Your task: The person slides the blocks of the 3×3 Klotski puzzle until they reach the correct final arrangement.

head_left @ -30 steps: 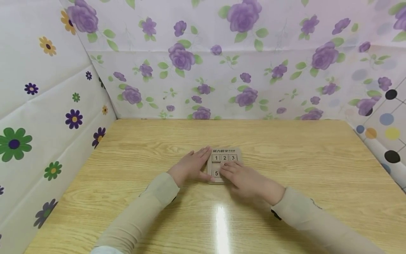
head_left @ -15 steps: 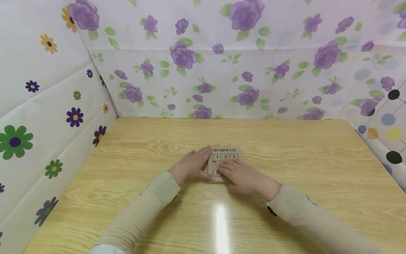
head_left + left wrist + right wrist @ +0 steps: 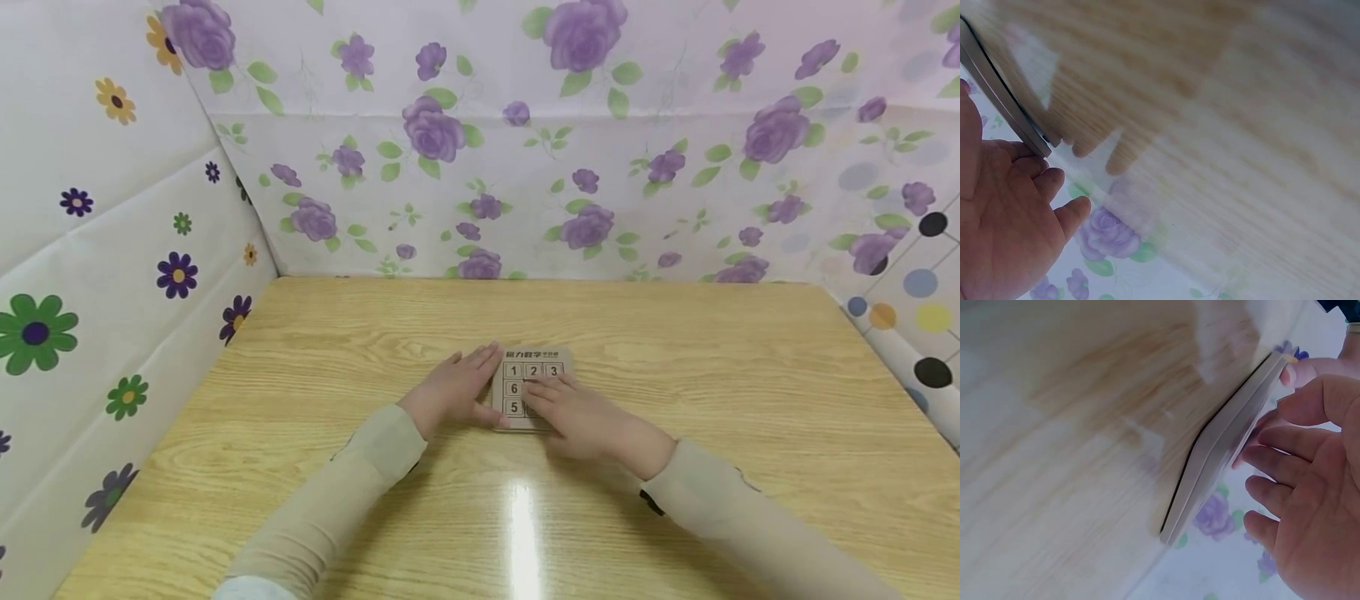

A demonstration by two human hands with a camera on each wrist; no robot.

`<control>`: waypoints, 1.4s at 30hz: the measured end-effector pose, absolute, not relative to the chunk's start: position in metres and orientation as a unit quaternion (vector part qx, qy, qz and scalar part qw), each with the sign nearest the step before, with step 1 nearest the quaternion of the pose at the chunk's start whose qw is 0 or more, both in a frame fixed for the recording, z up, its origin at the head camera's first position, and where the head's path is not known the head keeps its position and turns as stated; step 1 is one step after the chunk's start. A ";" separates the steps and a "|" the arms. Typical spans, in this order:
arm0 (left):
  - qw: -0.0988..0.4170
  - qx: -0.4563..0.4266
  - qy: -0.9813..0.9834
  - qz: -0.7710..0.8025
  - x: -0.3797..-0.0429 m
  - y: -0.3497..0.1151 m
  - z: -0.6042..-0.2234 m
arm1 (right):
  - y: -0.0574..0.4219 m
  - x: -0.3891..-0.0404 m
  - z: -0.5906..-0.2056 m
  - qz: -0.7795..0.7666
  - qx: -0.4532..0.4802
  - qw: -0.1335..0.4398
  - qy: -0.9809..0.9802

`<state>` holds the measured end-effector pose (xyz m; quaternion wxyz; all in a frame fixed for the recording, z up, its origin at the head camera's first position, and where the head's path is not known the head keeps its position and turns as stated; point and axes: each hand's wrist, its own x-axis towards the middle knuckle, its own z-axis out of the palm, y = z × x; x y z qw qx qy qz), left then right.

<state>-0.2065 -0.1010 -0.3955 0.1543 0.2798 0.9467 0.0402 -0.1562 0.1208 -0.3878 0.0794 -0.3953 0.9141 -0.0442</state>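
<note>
A small beige sliding number puzzle (image 3: 534, 355) lies flat on the table, its title strip at the far edge. Tiles 1, 2 and 3 fill the top row, and a 6 tile (image 3: 513, 389) sits in the left column above the 5 tile (image 3: 513, 407). My left hand (image 3: 453, 393) braces the puzzle's left side, straight fingertips at the far corner and thumb at the near one. From the right, my right hand (image 3: 581, 415) rests extended fingers over the middle tiles, hiding those beneath. In the right wrist view its fingers (image 3: 1272, 464) are loosely bent over the puzzle's face.
The wooden table (image 3: 360, 333) is glossy, with a bright reflection near its front. A floral sheet (image 3: 525, 192) hangs behind it, and patterned sheets flank both sides.
The 6 tile has slid left from the middle column into the left column's gap. My right fingers moved left with it, then back right a little. The left hand stays in place.
</note>
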 end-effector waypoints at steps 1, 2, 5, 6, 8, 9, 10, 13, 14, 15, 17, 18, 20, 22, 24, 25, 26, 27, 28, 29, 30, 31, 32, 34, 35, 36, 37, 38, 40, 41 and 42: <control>0.155 0.279 0.947 0.040 -0.207 -0.101 -0.396 | 0.124 -0.155 -0.388 -0.047 -0.390 0.078 0.916; 0.155 0.279 0.947 0.040 -0.207 -0.101 -0.396 | 0.127 -0.154 -0.387 -0.049 -0.385 0.076 0.918; 0.153 0.281 0.947 0.038 -0.206 -0.101 -0.396 | 0.137 -0.151 -0.386 -0.049 -0.373 0.070 0.924; 0.152 0.282 0.946 0.038 -0.206 -0.102 -0.396 | 0.140 -0.150 -0.385 -0.048 -0.370 0.068 0.925; 0.151 0.284 0.946 0.040 -0.206 -0.102 -0.396 | 0.144 -0.149 -0.383 -0.047 -0.364 0.068 0.928; 0.151 0.283 0.946 0.039 -0.206 -0.102 -0.396 | 0.146 -0.148 -0.382 -0.046 -0.362 0.069 0.928; 0.151 0.283 0.946 0.039 -0.206 -0.102 -0.396 | 0.148 -0.148 -0.382 -0.045 -0.361 0.070 0.929; 0.152 0.282 0.946 0.037 -0.206 -0.103 -0.397 | 0.150 -0.147 -0.382 -0.043 -0.361 0.070 0.929; 0.152 0.282 0.946 0.037 -0.206 -0.103 -0.397 | 0.151 -0.147 -0.382 -0.041 -0.361 0.069 0.929; 0.151 0.282 0.947 0.037 -0.206 -0.103 -0.397 | 0.151 -0.147 -0.383 -0.041 -0.362 0.067 0.929; 0.151 0.282 0.947 0.035 -0.206 -0.103 -0.398 | 0.150 -0.148 -0.385 -0.035 -0.364 0.063 0.929; 0.151 0.282 0.947 0.033 -0.206 -0.103 -0.398 | 0.149 -0.148 -0.385 -0.033 -0.366 0.062 0.928; 0.150 0.282 0.947 0.032 -0.206 -0.103 -0.398 | 0.147 -0.149 -0.386 -0.028 -0.370 0.059 0.927; 0.151 0.282 0.947 0.030 -0.206 -0.102 -0.399 | 0.144 -0.150 -0.387 -0.022 -0.373 0.061 0.925; 0.151 0.283 0.947 0.033 -0.206 -0.102 -0.399 | 0.140 -0.150 -0.386 -0.023 -0.377 0.065 0.924; 0.151 0.283 0.946 0.035 -0.206 -0.102 -0.399 | 0.139 -0.151 -0.385 -0.025 -0.379 0.067 0.923; 0.153 0.282 0.946 0.035 -0.206 -0.101 -0.399 | 0.137 -0.151 -0.385 -0.027 -0.380 0.069 0.922; 0.154 0.282 0.946 0.036 -0.206 -0.101 -0.399 | 0.136 -0.151 -0.384 -0.029 -0.381 0.071 0.921; 0.155 0.282 0.946 0.035 -0.206 -0.101 -0.399 | 0.135 -0.151 -0.384 -0.031 -0.382 0.072 0.921; 0.154 0.282 0.946 0.036 -0.206 -0.101 -0.399 | 0.134 -0.151 -0.384 -0.033 -0.383 0.072 0.920; 0.153 0.282 0.946 0.037 -0.206 -0.100 -0.399 | 0.134 -0.151 -0.384 -0.035 -0.384 0.072 0.920; 0.153 0.282 0.946 0.036 -0.206 -0.100 -0.399 | 0.134 -0.151 -0.384 -0.035 -0.384 0.069 0.920; 0.153 0.282 0.947 0.035 -0.206 -0.100 -0.399 | 0.135 -0.151 -0.384 -0.035 -0.386 0.066 0.920; 0.151 0.282 0.947 0.034 -0.206 -0.100 -0.399 | 0.137 -0.150 -0.386 -0.034 -0.389 0.060 0.919; 0.152 0.282 0.947 0.035 -0.206 -0.100 -0.399 | 0.138 -0.149 -0.386 -0.035 -0.392 0.054 0.918; 0.151 0.282 0.947 0.036 -0.206 -0.100 -0.398 | 0.140 -0.148 -0.386 -0.034 -0.395 0.048 0.917; 0.150 0.282 0.947 0.035 -0.207 -0.100 -0.398 | 0.141 -0.147 -0.387 -0.034 -0.397 0.044 0.916; 0.148 0.283 0.947 0.036 -0.207 -0.100 -0.398 | 0.143 -0.146 -0.387 -0.033 -0.399 0.040 0.915; 0.147 0.283 0.947 0.036 -0.207 -0.100 -0.399 | 0.145 -0.142 -0.386 -0.034 -0.400 0.035 0.915; 0.147 0.283 0.947 0.036 -0.207 -0.101 -0.399 | 0.147 -0.141 -0.386 -0.033 -0.401 0.034 0.915; 0.146 0.283 0.947 0.034 -0.208 -0.101 -0.399 | 0.148 -0.139 -0.385 -0.031 -0.402 0.034 0.915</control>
